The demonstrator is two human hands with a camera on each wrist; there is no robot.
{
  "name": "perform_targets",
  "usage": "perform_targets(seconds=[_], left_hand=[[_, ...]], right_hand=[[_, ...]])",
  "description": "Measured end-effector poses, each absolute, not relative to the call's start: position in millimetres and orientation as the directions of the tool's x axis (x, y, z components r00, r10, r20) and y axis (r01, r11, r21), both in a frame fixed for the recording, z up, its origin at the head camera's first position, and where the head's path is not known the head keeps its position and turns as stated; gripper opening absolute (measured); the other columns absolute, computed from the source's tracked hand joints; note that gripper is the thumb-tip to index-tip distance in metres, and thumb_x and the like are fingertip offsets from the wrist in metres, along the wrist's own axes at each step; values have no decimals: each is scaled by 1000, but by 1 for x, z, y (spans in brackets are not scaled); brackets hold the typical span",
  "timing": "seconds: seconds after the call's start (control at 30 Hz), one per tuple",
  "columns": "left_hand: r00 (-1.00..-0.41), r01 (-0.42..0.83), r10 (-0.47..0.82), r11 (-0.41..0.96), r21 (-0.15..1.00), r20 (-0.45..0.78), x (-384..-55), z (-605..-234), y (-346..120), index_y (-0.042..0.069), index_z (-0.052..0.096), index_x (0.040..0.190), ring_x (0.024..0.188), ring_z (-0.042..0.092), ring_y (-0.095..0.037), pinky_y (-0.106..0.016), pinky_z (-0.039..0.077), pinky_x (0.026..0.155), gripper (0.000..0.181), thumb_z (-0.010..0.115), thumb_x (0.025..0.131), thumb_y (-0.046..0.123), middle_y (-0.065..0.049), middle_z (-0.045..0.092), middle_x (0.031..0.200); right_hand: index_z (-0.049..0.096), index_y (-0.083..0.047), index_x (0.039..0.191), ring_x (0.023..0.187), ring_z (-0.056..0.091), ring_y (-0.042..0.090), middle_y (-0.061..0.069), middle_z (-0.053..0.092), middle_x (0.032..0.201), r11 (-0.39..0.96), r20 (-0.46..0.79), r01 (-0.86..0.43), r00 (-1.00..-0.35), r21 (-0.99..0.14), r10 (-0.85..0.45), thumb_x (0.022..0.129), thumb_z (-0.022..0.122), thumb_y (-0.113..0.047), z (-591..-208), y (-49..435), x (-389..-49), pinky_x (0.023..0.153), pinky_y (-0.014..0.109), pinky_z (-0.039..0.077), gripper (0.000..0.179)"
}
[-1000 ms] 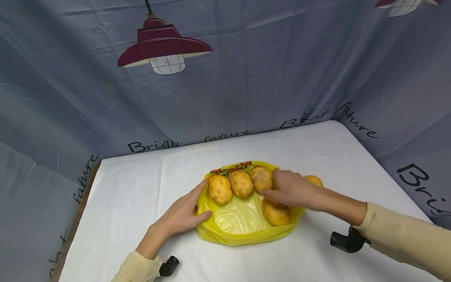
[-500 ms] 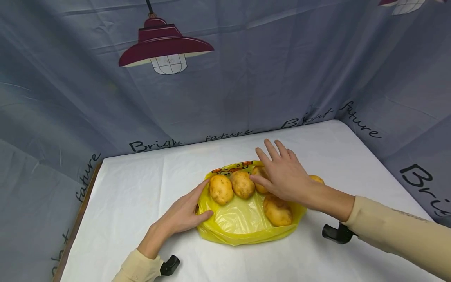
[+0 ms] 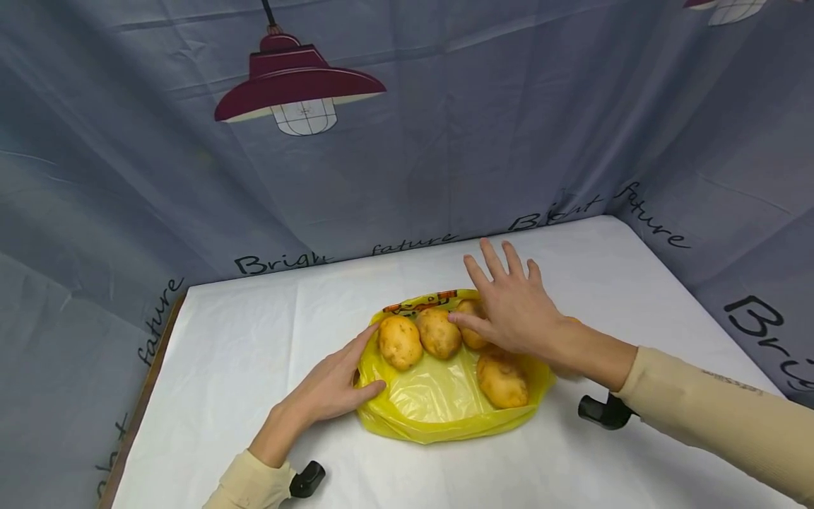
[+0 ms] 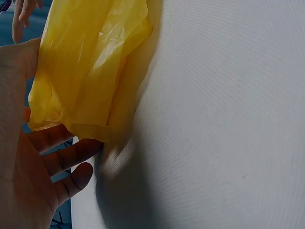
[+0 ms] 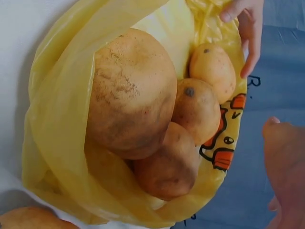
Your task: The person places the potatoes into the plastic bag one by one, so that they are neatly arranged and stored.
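A yellow plastic bag (image 3: 435, 406) lies open on the white table with several potatoes (image 3: 399, 343) inside. Three sit in a row along its far side, and a larger potato (image 3: 502, 382) lies at the right. My left hand (image 3: 327, 385) rests against the bag's left side; the left wrist view shows its spread fingers touching the yellow plastic. Above the bag's right part hovers my right hand (image 3: 516, 309), fingers spread, holding nothing, partly covering the third potato of the row. Another potato (image 5: 35, 219) lies outside the bag, mostly hidden behind my right wrist in the head view.
White cloth covers the table (image 3: 242, 353). Blue-grey curtains (image 3: 445, 155) with printed lamps and lettering stand behind and beside it. A black wrist mount (image 3: 607, 411) hangs under the right sleeve, another black mount (image 3: 308, 479) by the left.
My right hand let go of a potato at the bag's right side, rose and spread its fingers, and shifted slightly toward the back. My left hand and the bag stay almost still.
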State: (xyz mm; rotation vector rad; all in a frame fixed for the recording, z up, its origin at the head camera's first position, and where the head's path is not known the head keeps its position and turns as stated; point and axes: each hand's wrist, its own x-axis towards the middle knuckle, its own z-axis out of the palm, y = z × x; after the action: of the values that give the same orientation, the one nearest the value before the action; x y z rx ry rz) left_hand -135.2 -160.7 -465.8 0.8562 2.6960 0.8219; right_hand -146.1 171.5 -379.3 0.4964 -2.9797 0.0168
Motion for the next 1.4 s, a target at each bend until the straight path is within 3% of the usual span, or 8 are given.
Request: perform_targets(seconds=[0.2,0.37,0.57,0.8,1.1,1.3,1.4], left_hand=[[-809,479,587,674,563,-15,-137,-466,-161,31,10,164,141,40,-23,-44,35,112,93,66,92,47,7,25,164],[-809,473,588,672,570,-22,-136,-466,-161,30,10,164,142,39,-23,-44,35,112,93,66,92,47,8,24,164],[-811,469,584,675,569,-25,-137,-467,-161,31,11,164,142,39,-20,-43,35,112,92,66,92,46,11,24,163],[-811,468,585,672,574,-24,-136,-467,-161,30,12,164,141,40,-21,-44,36,112,92,67,92,46,9,25,163],[-812,465,583,672,576,-24,-136,-467,-160,29,13,164,141,40,-21,-43,35,112,91,67,92,45,9,26,163],[-812,474,583,670,571,-10,-133,-466,-160,27,13,164,142,39,-24,-46,36,112,91,65,92,48,3,27,163],[-814,472,581,677,565,-17,-133,-466,-160,25,13,164,143,37,-24,-46,35,113,92,64,92,50,1,26,164]], right_hand=[[33,-2,155,138,25,58,31,23,157,970,72,-236,-970,-57,-232,91,48,-75,-376,184,-145,93,77,36,98],[26,3,155,131,30,63,36,25,153,984,-39,-117,-992,-134,-123,91,44,-77,-374,199,-142,87,76,41,104],[23,11,152,123,33,67,44,26,146,969,-152,-5,-987,-249,-44,93,39,-77,-381,231,-143,87,75,41,107],[27,20,143,110,45,65,48,38,131,959,-259,98,-966,-266,27,95,40,-73,-392,267,-142,88,73,43,105],[24,30,137,121,41,65,53,33,135,932,-401,163,-916,-323,21,100,32,-68,-400,304,-134,91,69,45,105],[16,30,140,107,55,56,52,32,135,888,-505,262,-862,-377,40,98,29,-72,-403,320,-123,67,50,58,110],[15,27,142,107,54,54,51,33,135,858,-546,313,-836,-406,47,97,29,-74,-403,322,-120,66,49,58,111]])
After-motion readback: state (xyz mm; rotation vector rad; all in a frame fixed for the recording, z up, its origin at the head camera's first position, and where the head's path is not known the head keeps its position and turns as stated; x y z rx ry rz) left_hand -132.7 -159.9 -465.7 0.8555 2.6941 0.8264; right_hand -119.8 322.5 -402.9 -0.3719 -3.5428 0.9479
